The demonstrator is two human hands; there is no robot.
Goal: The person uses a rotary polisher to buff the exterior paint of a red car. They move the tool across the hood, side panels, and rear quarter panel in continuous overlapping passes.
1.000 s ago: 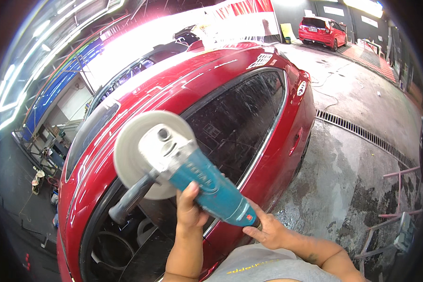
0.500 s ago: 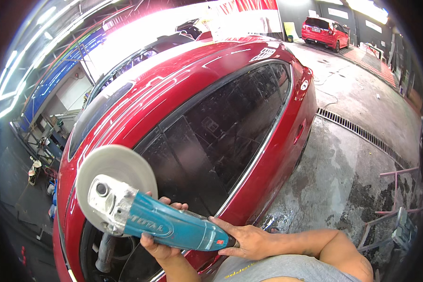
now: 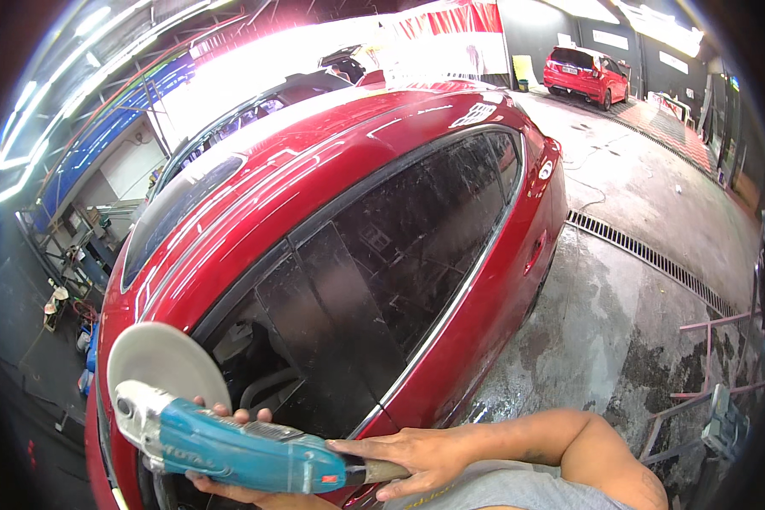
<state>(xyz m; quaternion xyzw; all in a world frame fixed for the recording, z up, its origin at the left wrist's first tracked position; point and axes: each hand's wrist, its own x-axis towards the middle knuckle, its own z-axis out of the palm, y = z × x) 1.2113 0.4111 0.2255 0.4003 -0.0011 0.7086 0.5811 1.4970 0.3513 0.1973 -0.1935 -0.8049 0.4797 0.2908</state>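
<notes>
while i steer from afar, left hand [image 3: 225, 490] clasped round the polisher [image 3: 238, 450], right hand [image 3: 425, 453] round its tail [image 3: 356, 470], beside the red car [image 3: 484, 314], i judge this positioning; next calls for steadying the disc [image 3: 157, 361].

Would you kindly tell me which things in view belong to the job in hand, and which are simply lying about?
With the job:
- power tool
- pale disc at its head
- left hand around its body
- right hand at its rear end
- near red car

Just about:
- far red car
- floor grate
- yellow panel
</notes>
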